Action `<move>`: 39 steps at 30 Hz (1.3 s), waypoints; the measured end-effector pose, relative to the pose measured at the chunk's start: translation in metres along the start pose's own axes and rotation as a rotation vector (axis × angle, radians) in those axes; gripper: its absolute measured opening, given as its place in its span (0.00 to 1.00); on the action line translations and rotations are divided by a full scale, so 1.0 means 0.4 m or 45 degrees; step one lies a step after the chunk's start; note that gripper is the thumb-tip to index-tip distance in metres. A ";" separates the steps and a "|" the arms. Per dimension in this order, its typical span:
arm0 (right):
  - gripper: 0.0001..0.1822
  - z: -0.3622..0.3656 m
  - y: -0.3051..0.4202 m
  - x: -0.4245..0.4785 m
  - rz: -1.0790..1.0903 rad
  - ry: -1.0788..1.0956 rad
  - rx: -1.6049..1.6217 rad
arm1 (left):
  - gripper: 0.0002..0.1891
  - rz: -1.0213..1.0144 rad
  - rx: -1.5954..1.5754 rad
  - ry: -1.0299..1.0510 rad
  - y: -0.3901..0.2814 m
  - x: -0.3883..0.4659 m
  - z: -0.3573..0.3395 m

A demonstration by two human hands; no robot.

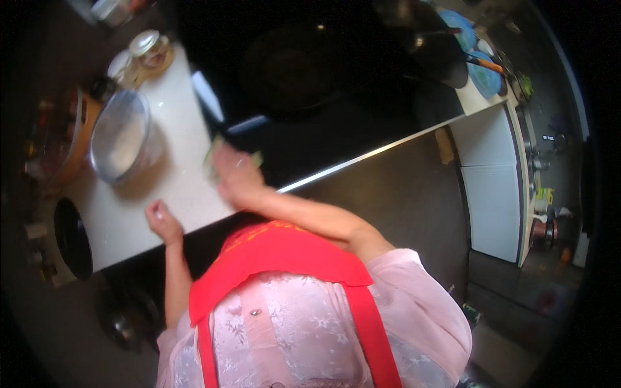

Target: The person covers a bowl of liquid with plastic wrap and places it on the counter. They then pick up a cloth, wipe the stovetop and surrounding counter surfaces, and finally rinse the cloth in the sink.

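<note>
My right hand (238, 177) lies over a pale green cloth (209, 162), pressing it onto the white countertop (182, 131) beside the edge of a black glossy cooktop (310, 145). The hand is blurred, and most of the cloth is hidden under it. Near the counter's front edge is my left hand (162, 220), its fingers curled in and no object visible in them. Beyond that hand stands a clear bowl (154, 145) with something pale inside.
A lidded glass jar (151, 51) stands at the counter's back. An orange-brown basket (86, 114) is left of the bowl, above a black round opening or dish (73, 238). Toward the far right are a dark pan (436, 53), an orange handle (485, 63) and blue-patterned items (484, 80).
</note>
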State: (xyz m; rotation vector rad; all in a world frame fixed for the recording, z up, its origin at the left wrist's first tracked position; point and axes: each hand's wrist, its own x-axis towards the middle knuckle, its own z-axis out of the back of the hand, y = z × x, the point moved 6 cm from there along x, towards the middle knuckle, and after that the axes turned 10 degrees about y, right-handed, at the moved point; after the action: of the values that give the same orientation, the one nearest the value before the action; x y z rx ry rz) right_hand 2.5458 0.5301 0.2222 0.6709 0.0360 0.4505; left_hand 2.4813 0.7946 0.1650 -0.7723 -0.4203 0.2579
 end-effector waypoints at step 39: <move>0.12 0.773 -1.544 -1.726 -0.580 -2.148 2.569 | 0.03 0.002 -0.947 1.733 -1.723 -0.627 -1.400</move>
State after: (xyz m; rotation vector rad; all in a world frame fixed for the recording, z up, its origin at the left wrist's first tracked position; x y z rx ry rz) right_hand 2.2179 -0.3658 0.0134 2.7378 -1.0703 -0.9743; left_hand 2.5643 -0.1218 0.2346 -1.4684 0.8319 -0.4736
